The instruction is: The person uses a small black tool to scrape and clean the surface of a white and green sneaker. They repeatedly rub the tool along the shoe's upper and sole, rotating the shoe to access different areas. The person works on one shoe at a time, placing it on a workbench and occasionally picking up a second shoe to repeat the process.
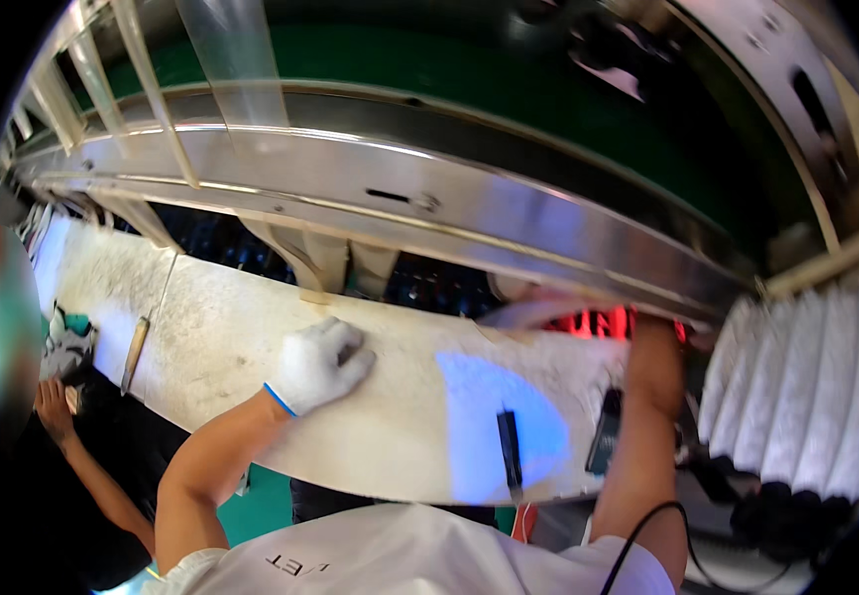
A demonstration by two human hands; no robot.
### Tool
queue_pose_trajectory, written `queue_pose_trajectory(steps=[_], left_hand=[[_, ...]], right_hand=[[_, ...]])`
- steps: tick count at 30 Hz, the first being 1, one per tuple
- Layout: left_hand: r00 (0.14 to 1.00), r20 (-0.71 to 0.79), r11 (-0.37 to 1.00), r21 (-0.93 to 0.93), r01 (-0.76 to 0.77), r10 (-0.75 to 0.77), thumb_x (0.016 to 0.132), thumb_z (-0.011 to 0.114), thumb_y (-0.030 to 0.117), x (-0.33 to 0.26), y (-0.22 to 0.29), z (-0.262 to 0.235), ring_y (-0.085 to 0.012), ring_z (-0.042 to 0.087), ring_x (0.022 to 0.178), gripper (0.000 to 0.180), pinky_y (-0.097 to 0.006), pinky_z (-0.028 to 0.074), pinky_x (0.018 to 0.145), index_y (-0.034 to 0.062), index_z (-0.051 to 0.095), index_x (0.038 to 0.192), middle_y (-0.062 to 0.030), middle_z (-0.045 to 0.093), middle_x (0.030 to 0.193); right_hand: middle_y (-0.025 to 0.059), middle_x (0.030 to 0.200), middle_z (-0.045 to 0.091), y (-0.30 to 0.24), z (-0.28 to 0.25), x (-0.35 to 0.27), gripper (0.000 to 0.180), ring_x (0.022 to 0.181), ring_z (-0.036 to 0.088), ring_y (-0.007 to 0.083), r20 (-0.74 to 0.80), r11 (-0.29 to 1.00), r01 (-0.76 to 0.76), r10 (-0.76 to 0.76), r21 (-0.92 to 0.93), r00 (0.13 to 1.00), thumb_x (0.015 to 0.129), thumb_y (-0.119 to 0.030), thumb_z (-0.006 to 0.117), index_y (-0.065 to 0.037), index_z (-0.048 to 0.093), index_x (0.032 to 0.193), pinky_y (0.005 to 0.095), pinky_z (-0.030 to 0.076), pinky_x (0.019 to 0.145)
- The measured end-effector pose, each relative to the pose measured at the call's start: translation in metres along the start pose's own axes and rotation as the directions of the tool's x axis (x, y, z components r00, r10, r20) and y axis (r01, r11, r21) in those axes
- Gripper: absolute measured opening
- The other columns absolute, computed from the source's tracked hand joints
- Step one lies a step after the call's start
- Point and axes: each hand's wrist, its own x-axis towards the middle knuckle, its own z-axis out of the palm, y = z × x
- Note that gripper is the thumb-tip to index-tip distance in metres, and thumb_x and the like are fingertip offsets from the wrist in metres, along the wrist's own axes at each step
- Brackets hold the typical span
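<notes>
My left hand (320, 363), in a white glove with a blue cuff, lies flat on the white worktable (231, 327) with nothing in it. My right arm reaches forward to the table's far edge, under a long steel rail (429, 203). There my right hand (546, 309) shows only as a pale blur beside a red glow (598, 323), so its grip is unclear. Between my arms a slim dark tool (510, 448) lies on a patch of blue light, and a dark flat device (605, 432) sits close to my right forearm.
A wooden-handled tool (135, 352) lies at the table's left. Another person's hand (53, 402) is at the lower left, near a grey glove (67, 347). White pleated material (806, 382) fills the right side. A black cable (647, 531) runs by my right arm.
</notes>
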Motion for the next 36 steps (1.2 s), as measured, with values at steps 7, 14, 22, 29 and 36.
queue_pose_trajectory(steps=[7, 14, 22, 29, 36], left_hand=[[0.999, 0.009, 0.998, -0.039, -0.047, 0.048, 0.090, 0.088, 0.028, 0.005, 0.003, 0.009, -0.0334, 0.074, 0.073, 0.026, -0.043, 0.060, 0.069, 0.0068, 0.073, 0.091, -0.0134, 0.073, 0.085], [0.999, 0.030, 0.999, 0.023, 0.033, -0.034, 0.093, 0.080, 0.035, -0.010, 0.000, -0.009, -0.0390, 0.076, 0.092, 0.028, -0.045, 0.061, 0.082, 0.0078, 0.076, 0.099, -0.0174, 0.077, 0.102], [0.884, 0.442, 0.115, -0.880, 0.460, -0.154, 0.097, 0.084, 0.020, -0.067, 0.099, 0.032, -0.0261, 0.072, 0.120, 0.077, -0.039, 0.060, 0.104, -0.0003, 0.049, 0.163, -0.0148, 0.071, 0.137], [0.914, 0.184, 0.347, -0.884, 0.314, -0.360, 0.085, 0.091, 0.011, -0.092, 0.137, 0.034, -0.0309, 0.071, 0.125, 0.082, -0.047, 0.056, 0.112, 0.0039, 0.053, 0.158, -0.0163, 0.069, 0.141], [0.958, -0.059, 0.759, -0.624, 0.183, -0.279, 0.078, 0.093, 0.018, -0.065, 0.140, 0.028, -0.0449, 0.062, 0.143, 0.094, -0.049, 0.050, 0.120, 0.0014, 0.050, 0.160, -0.0261, 0.065, 0.152]], right_hand=[[-0.0038, 0.098, 0.063, -0.026, 0.004, -0.122, 0.022, 0.085, 0.062, 0.0162, 0.300, 0.714, -0.412, 0.287, 0.566, 0.910, 0.098, -0.037, 0.082, -0.024, 0.071, 0.111, 0.0455, 0.054, 0.079], [-0.0060, 0.090, 0.062, -0.065, -0.022, -0.281, 0.021, 0.079, 0.062, 0.0162, 0.548, 0.248, -0.642, 0.357, 0.725, 0.756, 0.100, -0.041, 0.080, -0.026, 0.067, 0.104, 0.0439, 0.054, 0.074], [0.0024, 0.105, 0.068, 0.003, -0.080, -0.457, 0.031, 0.087, 0.071, 0.0222, 0.855, -0.110, -0.848, 0.067, 0.519, 0.515, 0.105, -0.042, 0.073, -0.019, 0.063, 0.123, 0.0434, 0.064, 0.078], [0.0134, 0.112, 0.079, -0.035, -0.105, -0.486, 0.073, 0.090, 0.076, 0.0206, 0.593, 0.860, 0.467, -0.489, 0.205, 0.640, 0.092, -0.039, 0.092, 0.001, 0.067, 0.149, 0.0343, 0.062, 0.080], [0.0225, 0.135, 0.069, 0.039, -0.115, -0.410, 0.081, 0.127, 0.068, 0.0424, 0.461, 0.720, 0.679, -0.559, -0.144, 0.689, 0.080, -0.050, 0.094, -0.006, 0.070, 0.144, 0.0517, 0.057, 0.109]])
